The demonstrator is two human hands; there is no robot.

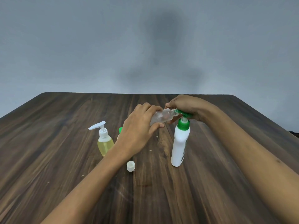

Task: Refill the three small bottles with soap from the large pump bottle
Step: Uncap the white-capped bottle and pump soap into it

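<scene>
Head view, centre of the frame: the left hand (139, 125) grips a clear bottle (163, 116), its fingers curled round the lower body, and holds it tipped almost flat with the open neck pointing right. That neck meets the green spout of the pump bottle (179, 143), a tall white one standing on the worktop (64, 159) right of centre. The right hand (186, 105) lies over the pump head, its fingers curled down across it and reaching to the clear bottle's neck.

This looks like the filling step for one small bottle. Its white cap (130, 166) lies loose on the worktop, lower centre. The next move likely calls for a steady downward press on the pump while the neck stays lined up with the spout, so no soap runs outside.

A yellow bottle (105, 143) with a white pump stands left of centre, already holding liquid. Behind the left wrist only a green cap (120, 130) shows; what it tops is hidden. Whether the spout tip sits inside the neck, and how much soap the clear bottle holds, I cannot tell.
</scene>
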